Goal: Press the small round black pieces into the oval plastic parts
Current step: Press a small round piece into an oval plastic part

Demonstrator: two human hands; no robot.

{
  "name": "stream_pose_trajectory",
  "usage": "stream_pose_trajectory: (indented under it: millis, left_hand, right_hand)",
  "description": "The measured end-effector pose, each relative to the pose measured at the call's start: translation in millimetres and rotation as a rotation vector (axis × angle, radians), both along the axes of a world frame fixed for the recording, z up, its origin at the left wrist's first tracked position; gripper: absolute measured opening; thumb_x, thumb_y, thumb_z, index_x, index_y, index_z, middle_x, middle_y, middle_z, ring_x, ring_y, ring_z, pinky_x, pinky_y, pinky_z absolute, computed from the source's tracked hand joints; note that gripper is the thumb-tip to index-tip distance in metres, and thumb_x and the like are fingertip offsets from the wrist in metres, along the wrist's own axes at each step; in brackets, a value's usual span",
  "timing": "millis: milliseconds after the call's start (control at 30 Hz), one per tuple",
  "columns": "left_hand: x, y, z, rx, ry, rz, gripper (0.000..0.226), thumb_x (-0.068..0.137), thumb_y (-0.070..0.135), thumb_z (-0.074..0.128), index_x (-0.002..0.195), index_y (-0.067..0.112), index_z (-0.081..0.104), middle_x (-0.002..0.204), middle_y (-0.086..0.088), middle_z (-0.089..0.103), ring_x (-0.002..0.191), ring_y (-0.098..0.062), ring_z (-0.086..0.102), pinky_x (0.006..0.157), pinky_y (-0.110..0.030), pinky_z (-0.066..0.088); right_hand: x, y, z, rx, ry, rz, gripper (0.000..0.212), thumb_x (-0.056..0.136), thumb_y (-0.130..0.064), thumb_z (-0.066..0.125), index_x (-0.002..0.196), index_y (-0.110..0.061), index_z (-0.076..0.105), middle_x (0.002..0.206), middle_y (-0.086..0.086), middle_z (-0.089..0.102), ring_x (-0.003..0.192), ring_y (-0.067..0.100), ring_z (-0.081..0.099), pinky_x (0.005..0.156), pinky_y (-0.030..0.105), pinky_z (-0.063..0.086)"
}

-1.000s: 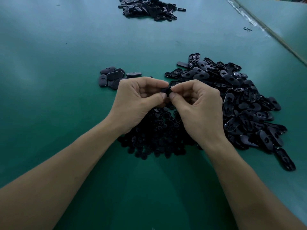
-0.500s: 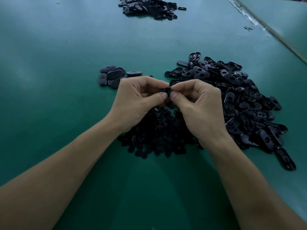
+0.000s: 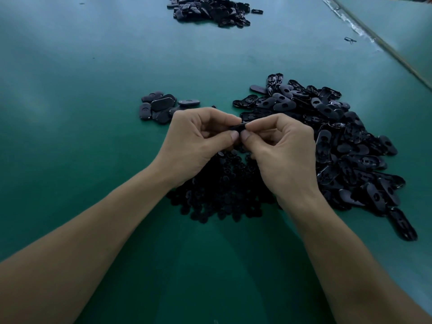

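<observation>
Head view, left hand (image 3: 198,141), right hand (image 3: 282,150), fingers curled, pinching oval part (image 3: 238,127)

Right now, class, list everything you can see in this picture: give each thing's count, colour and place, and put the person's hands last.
table: one, green, under everything.
big pile of oval parts: too many to count, black, on the table right of the hands.
pile of round pieces: too many to count, black, on the table beneath the hands.
small group of oval parts: several, black, just beyond the left hand.
far pile: one heap, black, at the top edge of the view.
held part: one, black, above the round pieces.
left hand: one, pinches the held part's left end.
right hand: one, pinches its right end.
</observation>
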State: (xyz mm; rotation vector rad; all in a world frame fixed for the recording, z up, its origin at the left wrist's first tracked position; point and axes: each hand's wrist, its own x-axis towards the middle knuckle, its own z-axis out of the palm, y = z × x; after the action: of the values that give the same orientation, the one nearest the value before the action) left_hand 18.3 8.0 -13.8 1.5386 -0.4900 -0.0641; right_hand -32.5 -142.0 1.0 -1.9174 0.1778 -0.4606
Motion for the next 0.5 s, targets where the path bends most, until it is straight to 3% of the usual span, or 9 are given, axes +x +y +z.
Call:
stream_pose_trajectory:
  millis: [233, 500]
  left_hand:
    - [-3.6, -1.9, 2.6, 0.057, -0.045, 0.079, 0.028, 0.082, -0.013, 0.074, 0.091, 0.014, 0.072, 0.083, 0.003, 0.076, 0.075, -0.008, 0.072, 0.077, -0.023, 0.059]
    - [-1.8, -2.6, 2.1, 0.047, -0.049, 0.140, 0.024, 0.081, -0.007, 0.078, 0.089, 0.015, 0.071, 0.080, 0.006, 0.076, 0.075, -0.008, 0.073, 0.074, -0.021, 0.059]
  right_hand:
    - [-2.5, 2.8, 0.4, -0.108, -0.049, 0.006, 0.015, 0.085, -0.009, 0.077, 0.091, -0.022, 0.079, 0.080, -0.020, 0.071, 0.075, -0.005, 0.069, 0.072, 0.013, 0.055]
    - [-0.2, 3.5, -0.3, -0.027, -0.019, 0.083, 0.019, 0.087, -0.006, 0.073, 0.101, -0.017, 0.079, 0.090, -0.010, 0.076, 0.085, 0.004, 0.072, 0.084, 0.031, 0.060]
